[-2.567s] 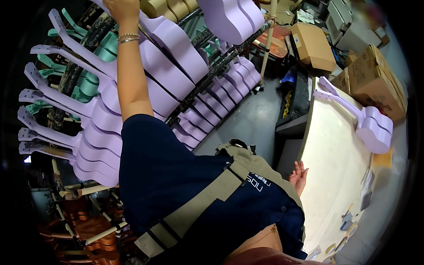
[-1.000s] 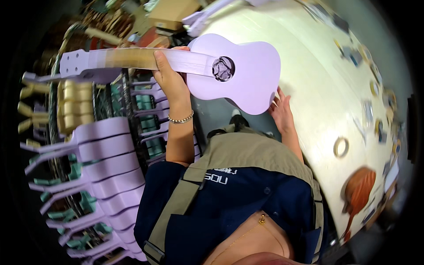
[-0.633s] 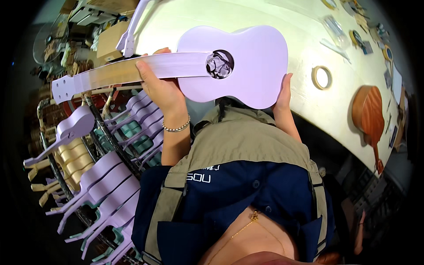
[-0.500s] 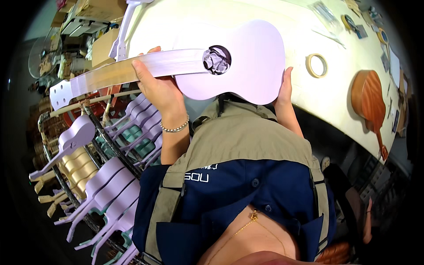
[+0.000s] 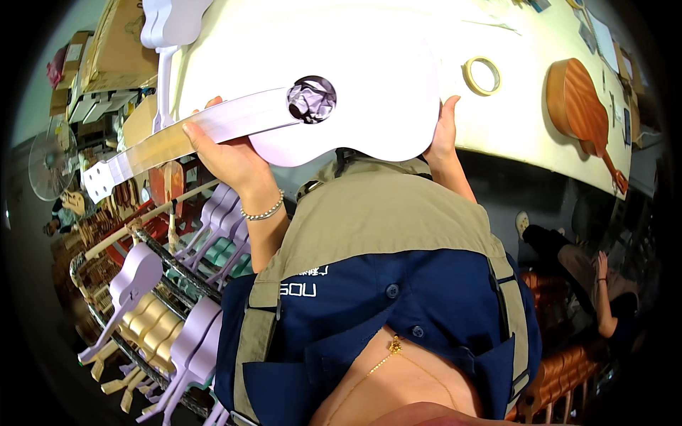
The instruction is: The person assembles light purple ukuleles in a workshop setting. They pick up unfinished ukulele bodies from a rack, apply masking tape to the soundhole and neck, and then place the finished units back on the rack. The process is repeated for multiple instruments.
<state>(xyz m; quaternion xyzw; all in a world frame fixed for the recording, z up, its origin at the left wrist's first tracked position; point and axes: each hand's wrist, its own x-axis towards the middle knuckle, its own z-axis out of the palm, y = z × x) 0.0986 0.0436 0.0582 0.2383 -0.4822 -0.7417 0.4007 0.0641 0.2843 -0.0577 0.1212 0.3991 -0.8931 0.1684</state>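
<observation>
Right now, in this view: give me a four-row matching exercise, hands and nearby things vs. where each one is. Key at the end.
Items:
1. left hand
2. tape roll
3. crumpled wad
4. right hand

Places:
A. at the wide end of the lilac ukulele
B. inside the ukulele's body
C. around the ukulele's neck
D. flat on the pale table

Pairs: 1-C, 2-D, 3-B, 4-A

Pale lilac ukulele (image 5: 387, 117) washed nearly white, tan band (image 5: 163, 142) along its neck (image 5: 241, 113), reddish-brown ukulele (image 5: 577, 99) with streaked wood grain, cream worktable (image 5: 515, 121), yellowish tape roll (image 5: 486, 91), khaki apron (image 5: 391, 213), navy shirt (image 5: 355, 302) with white lettering (image 5: 299, 290)
</observation>
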